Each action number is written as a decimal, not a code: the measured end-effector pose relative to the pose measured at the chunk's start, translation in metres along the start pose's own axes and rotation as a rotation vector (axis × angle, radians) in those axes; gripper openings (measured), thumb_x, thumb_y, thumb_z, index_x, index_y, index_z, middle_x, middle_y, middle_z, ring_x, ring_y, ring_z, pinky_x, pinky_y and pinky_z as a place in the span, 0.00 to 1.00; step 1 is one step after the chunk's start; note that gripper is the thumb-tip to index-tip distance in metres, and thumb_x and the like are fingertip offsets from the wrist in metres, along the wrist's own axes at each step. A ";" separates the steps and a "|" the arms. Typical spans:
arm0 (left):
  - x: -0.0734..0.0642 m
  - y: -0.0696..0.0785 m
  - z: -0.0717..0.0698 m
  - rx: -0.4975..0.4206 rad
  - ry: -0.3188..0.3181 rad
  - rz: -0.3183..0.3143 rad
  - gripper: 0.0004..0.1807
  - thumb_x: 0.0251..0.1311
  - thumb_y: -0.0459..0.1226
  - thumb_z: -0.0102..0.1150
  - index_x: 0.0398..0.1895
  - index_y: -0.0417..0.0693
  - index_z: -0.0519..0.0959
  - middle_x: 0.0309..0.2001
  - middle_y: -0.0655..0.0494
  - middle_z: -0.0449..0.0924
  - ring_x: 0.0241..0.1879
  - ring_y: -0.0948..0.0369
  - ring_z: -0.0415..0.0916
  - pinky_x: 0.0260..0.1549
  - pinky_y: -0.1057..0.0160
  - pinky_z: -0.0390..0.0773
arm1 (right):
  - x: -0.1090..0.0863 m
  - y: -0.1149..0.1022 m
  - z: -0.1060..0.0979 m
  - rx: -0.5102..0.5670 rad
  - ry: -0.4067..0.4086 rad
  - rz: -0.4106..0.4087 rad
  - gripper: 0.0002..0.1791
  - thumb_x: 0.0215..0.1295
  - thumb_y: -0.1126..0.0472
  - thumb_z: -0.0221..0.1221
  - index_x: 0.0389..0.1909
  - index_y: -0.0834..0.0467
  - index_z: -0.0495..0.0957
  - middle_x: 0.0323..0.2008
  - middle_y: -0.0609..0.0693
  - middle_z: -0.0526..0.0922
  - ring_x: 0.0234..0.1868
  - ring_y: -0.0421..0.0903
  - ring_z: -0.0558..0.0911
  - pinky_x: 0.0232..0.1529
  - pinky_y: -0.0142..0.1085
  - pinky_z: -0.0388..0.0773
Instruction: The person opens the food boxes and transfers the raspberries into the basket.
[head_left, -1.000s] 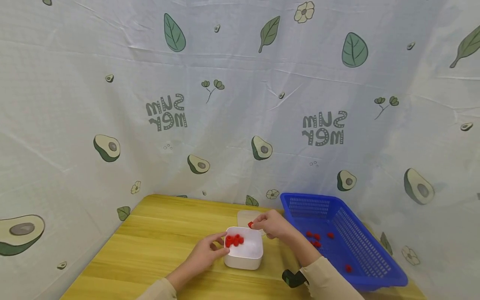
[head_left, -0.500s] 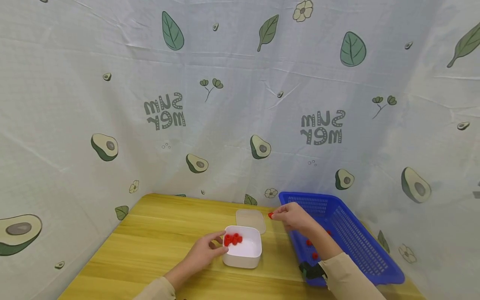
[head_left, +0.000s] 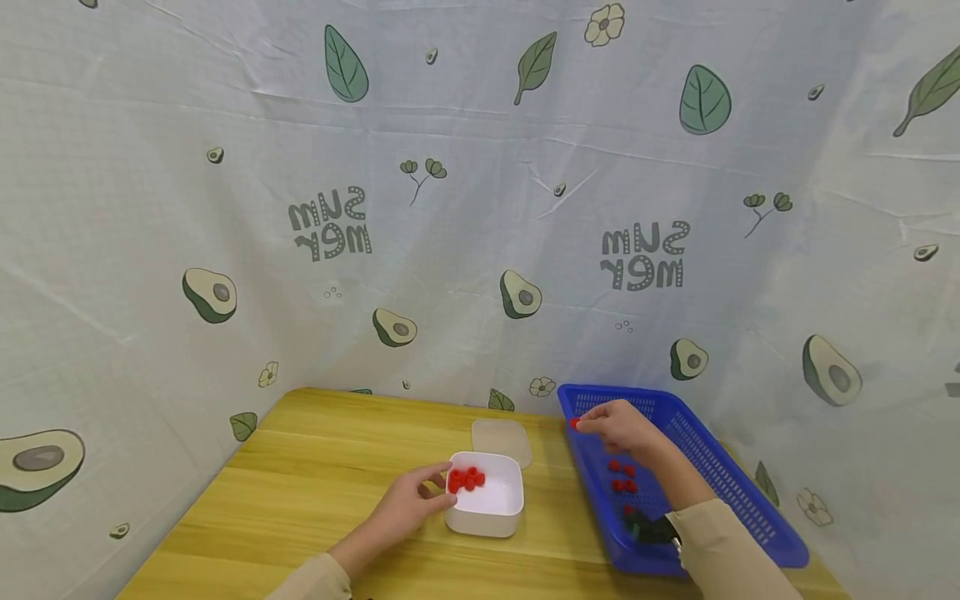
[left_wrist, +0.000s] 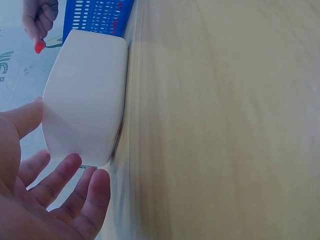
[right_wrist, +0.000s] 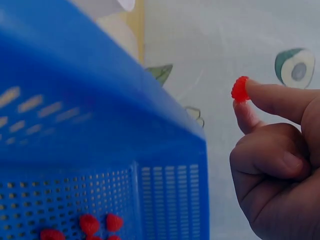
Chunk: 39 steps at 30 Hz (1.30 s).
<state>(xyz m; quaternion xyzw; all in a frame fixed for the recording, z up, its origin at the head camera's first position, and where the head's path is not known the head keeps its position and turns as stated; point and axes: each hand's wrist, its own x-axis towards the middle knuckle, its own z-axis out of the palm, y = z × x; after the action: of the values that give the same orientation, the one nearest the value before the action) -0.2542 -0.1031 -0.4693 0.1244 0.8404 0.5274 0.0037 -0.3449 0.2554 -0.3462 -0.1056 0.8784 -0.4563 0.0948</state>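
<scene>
Basket, blue [head_left: 720, 475], one: in the head view, at the right of the wood-grain table [head_left: 322, 483], several red berries [head_left: 628, 487] on its floor. White box [head_left: 483, 524], one, to the left of it, well apart: a red cluster [head_left: 467, 478] gathered at its left side, the remainder of its floor bare. Pale flat piece [head_left: 501, 440], perhaps a lid, lying behind the box. Left hand [head_left: 405, 502]: thumb and forefinger curved about the box's left side. Right hand [head_left: 624, 429]: a single red berry [head_left: 575, 423] pinched at the fingertips, showing against the basket's left rim. Progress, in my judgement: part-way, with berries in both containers and one between; which way they travel, this moment alone does not settle.

Left wrist view: the box upright on the table, thumb and fingers meeting its edge, the other fingers loosely spread.

Right wrist view: the held berry between thumb and forefinger, the other fingers folded towards the palm, the basket wall near. Outstanding, I judge: this berry's release, and whatever the other container still owes.
</scene>
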 end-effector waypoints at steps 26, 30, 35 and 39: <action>-0.001 0.001 0.001 0.017 0.008 -0.001 0.30 0.64 0.44 0.67 0.68 0.49 0.74 0.49 0.53 0.79 0.42 0.56 0.73 0.35 0.65 0.76 | -0.001 0.064 -0.038 -0.186 0.022 0.076 0.09 0.65 0.62 0.63 0.32 0.66 0.83 0.08 0.40 0.58 0.10 0.37 0.57 0.16 0.32 0.58; -0.001 0.001 0.001 0.020 0.009 0.002 0.30 0.63 0.44 0.67 0.68 0.49 0.74 0.48 0.53 0.79 0.41 0.56 0.73 0.35 0.65 0.76 | 0.003 0.072 -0.037 -0.202 0.047 0.112 0.12 0.64 0.62 0.64 0.21 0.59 0.78 0.09 0.40 0.57 0.12 0.37 0.55 0.16 0.31 0.56; 0.000 -0.001 0.002 0.014 0.004 0.006 0.30 0.63 0.44 0.68 0.68 0.49 0.74 0.48 0.53 0.79 0.41 0.56 0.73 0.35 0.65 0.76 | 0.004 0.075 -0.036 -0.219 0.065 0.141 0.25 0.63 0.62 0.65 0.12 0.50 0.61 0.09 0.40 0.56 0.13 0.38 0.55 0.15 0.31 0.54; 0.001 -0.003 0.002 0.011 0.006 0.005 0.30 0.63 0.44 0.68 0.68 0.50 0.74 0.48 0.53 0.79 0.41 0.56 0.73 0.34 0.65 0.76 | 0.002 0.076 -0.035 -0.275 0.070 0.145 0.27 0.62 0.61 0.65 0.11 0.49 0.59 0.09 0.41 0.57 0.12 0.38 0.57 0.15 0.31 0.55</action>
<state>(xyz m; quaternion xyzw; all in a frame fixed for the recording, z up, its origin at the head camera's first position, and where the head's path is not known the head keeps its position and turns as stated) -0.2553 -0.1022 -0.4724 0.1250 0.8429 0.5233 -0.0006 -0.3639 0.3245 -0.3888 -0.0379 0.9407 -0.3273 0.0813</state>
